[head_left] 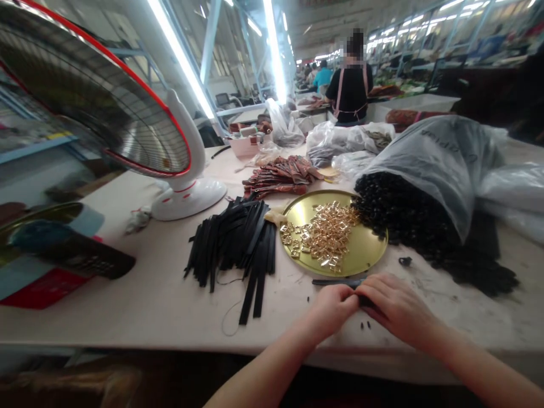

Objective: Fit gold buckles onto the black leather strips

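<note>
Both hands meet low over the table, just in front of the gold tray point(369, 258). My left hand point(334, 309) pinches a black strip point(335, 281), whose free end sticks out leftward. Fingers of my right hand point(393, 309) curl over the same strip and cover most of it. What lies beneath the fingertips is hidden. Small gold metal buckles point(329, 235) are heaped on the tray. To its left is a pile of flat black strips point(233, 235). A mass of small black pieces point(395, 207) spills from a plastic bag point(442, 158) on the right.
A white and red fan point(189, 198) stands at the left, near a dark cylinder point(93, 258) lying tilted by a box. Brown folded strips point(283, 175) and plastic bags point(340, 141) lie behind the tray. Farther back, a person point(351, 90) faces away.
</note>
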Action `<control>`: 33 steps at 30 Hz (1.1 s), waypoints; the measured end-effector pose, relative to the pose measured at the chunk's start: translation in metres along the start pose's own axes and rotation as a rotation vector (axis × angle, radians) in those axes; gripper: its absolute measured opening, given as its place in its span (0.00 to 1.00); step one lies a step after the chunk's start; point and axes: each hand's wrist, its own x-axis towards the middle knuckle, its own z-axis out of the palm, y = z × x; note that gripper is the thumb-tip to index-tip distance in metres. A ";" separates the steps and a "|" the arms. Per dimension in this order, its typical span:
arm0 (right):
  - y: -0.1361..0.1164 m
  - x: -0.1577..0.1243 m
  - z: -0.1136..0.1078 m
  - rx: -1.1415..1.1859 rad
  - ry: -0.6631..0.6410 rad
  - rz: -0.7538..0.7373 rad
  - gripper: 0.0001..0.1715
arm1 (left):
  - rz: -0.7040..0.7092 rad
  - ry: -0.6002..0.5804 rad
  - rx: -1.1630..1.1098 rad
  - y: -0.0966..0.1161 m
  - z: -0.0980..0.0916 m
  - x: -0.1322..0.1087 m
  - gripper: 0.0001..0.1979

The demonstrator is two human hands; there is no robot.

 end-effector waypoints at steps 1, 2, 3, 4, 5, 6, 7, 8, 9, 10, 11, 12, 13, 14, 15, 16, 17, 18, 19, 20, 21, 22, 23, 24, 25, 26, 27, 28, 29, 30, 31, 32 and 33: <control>0.006 -0.002 0.007 -0.045 0.022 -0.010 0.13 | 0.037 0.011 0.063 0.001 -0.004 -0.001 0.13; 0.013 -0.004 0.014 -0.093 0.040 -0.018 0.15 | 0.075 0.022 0.153 0.002 -0.012 -0.003 0.13; 0.019 -0.006 0.021 -0.136 0.050 -0.024 0.17 | 0.090 0.052 0.281 0.002 -0.022 -0.006 0.14; 0.024 -0.008 0.028 -0.170 0.052 -0.029 0.19 | 0.076 0.098 0.423 0.000 -0.035 -0.008 0.14; 0.027 -0.010 0.033 -0.191 0.047 -0.031 0.20 | 0.021 0.174 0.572 -0.004 -0.052 -0.011 0.15; 0.030 -0.010 0.037 -0.202 0.042 -0.030 0.22 | -0.118 0.317 0.742 -0.009 -0.070 -0.013 0.16; 0.030 -0.010 0.041 -0.205 0.041 -0.025 0.23 | -0.216 0.408 0.812 -0.016 -0.088 -0.014 0.18; 0.029 -0.008 0.043 -0.204 0.044 -0.015 0.23 | -0.288 0.472 0.855 -0.024 -0.106 -0.015 0.18; 0.027 -0.006 0.044 -0.203 0.050 -0.002 0.23 | -0.355 0.521 0.890 -0.032 -0.122 -0.016 0.17; 0.024 -0.004 0.043 -0.200 0.058 0.014 0.23 | -0.413 0.554 0.915 -0.040 -0.134 -0.016 0.16; 0.021 -0.003 0.042 -0.194 0.068 0.027 0.23 | -0.450 0.569 0.930 -0.047 -0.143 -0.016 0.16; 0.018 -0.002 0.039 -0.185 0.078 0.035 0.24 | -0.470 0.570 0.938 -0.053 -0.148 -0.015 0.15; 0.015 -0.001 0.034 -0.175 0.089 0.043 0.26 | -0.474 0.564 0.941 -0.057 -0.150 -0.015 0.15; 0.014 -0.002 0.029 -0.159 0.100 0.050 0.29 | -0.466 0.554 0.939 -0.059 -0.150 -0.015 0.14; 0.014 -0.004 0.022 -0.143 0.109 0.062 0.32 | -0.454 0.549 0.937 -0.061 -0.150 -0.015 0.15; 0.017 -0.007 0.015 -0.135 0.127 0.099 0.33 | -0.439 0.549 0.938 -0.061 -0.149 -0.015 0.16; 0.022 -0.011 0.007 -0.131 0.138 0.164 0.31 | -0.412 0.575 0.949 -0.060 -0.149 -0.016 0.16; 0.028 -0.015 -0.001 -0.122 0.145 0.250 0.26 | -0.379 0.620 0.936 -0.057 -0.149 -0.016 0.17; 0.036 -0.019 -0.009 -0.111 0.157 0.355 0.21 | -0.339 0.671 0.892 -0.053 -0.148 -0.017 0.17; 0.045 -0.023 -0.017 -0.101 0.162 0.454 0.18 | -0.293 0.703 0.803 -0.047 -0.146 -0.018 0.17; 0.054 -0.027 -0.024 -0.089 0.163 0.537 0.16 | -0.241 0.706 0.661 -0.039 -0.141 -0.020 0.17; 0.063 -0.028 -0.029 -0.082 0.161 0.587 0.16 | -0.188 0.685 0.473 -0.029 -0.134 -0.022 0.16; 0.071 -0.029 -0.033 -0.072 0.152 0.608 0.15 | -0.135 0.621 0.255 -0.018 -0.123 -0.025 0.16; 0.078 -0.027 -0.034 -0.062 0.140 0.608 0.14 | -0.076 0.522 0.012 -0.007 -0.110 -0.029 0.15; 0.083 -0.024 -0.032 -0.049 0.128 0.595 0.13 | -0.061 0.402 -0.188 0.004 -0.094 -0.032 0.15; 0.087 -0.021 -0.030 -0.033 0.116 0.585 0.11 | -0.088 0.289 -0.337 0.013 -0.077 -0.034 0.15; 0.089 -0.017 -0.026 -0.016 0.106 0.577 0.08 | -0.126 0.226 -0.457 0.021 -0.059 -0.036 0.13; 0.090 -0.014 -0.023 0.000 0.101 0.572 0.06 | -0.157 0.164 -0.572 0.027 -0.042 -0.038 0.12; 0.089 -0.011 -0.020 0.015 0.103 0.569 0.04 | -0.180 0.112 -0.673 0.032 -0.025 -0.039 0.12; 0.088 -0.010 -0.018 0.033 0.111 0.570 0.03 | -0.201 0.063 -0.750 0.034 -0.011 -0.040 0.12; 0.087 -0.010 -0.017 0.053 0.124 0.574 0.04 | -0.213 0.005 -0.809 0.036 0.001 -0.041 0.11; 0.085 -0.011 -0.018 0.077 0.142 0.582 0.04 | -0.221 -0.052 -0.857 0.038 0.012 -0.041 0.11; 0.083 -0.014 -0.020 0.105 0.163 0.594 0.05 | -0.226 -0.093 -0.890 0.039 0.019 -0.042 0.11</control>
